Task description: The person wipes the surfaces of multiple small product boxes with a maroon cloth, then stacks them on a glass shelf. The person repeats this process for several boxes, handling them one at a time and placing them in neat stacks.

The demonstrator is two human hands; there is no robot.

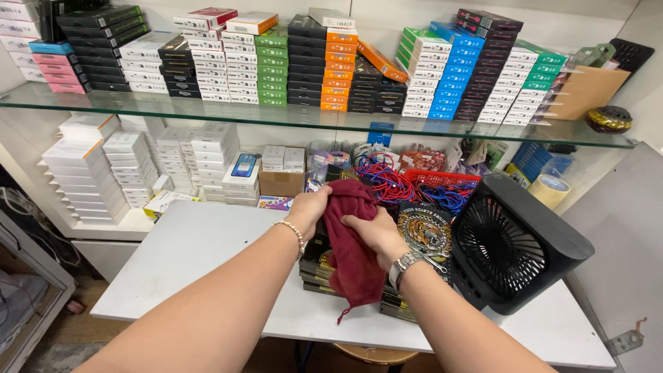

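1. Left hand (309,206), centre of the frame: fingers curled shut around the upper end of a dark red cloth (353,249); a beaded bracelet (293,232) circles the wrist.
2. Right hand (376,235), just right of centre: closed on the middle of the same cloth, thumb pressed over the fabric; a metal wristwatch (405,264) sits on the wrist.
3. The dark red cloth hangs bunched between the two hands, its loose lower end trailing down over stacks of flat dark packages (319,266) on the white table (200,255).
4. Right of the hands, a package printed with a tiger face (424,231) lies on the stacks; a small metal item beside the watch may be scissors, but it is too hidden to tell.
5. Lower right of the frame: a black fan (514,242) stands tilted on the table, its grille facing the hands.
6. Behind the hands: a red basket (442,181) with red and blue cables (390,183).
7. Upper part of the frame: a glass shelf (207,107) carries rows of small stacked boxes (331,62) in many colours.
8. Left of centre: white boxes (131,162) stacked under the shelf.
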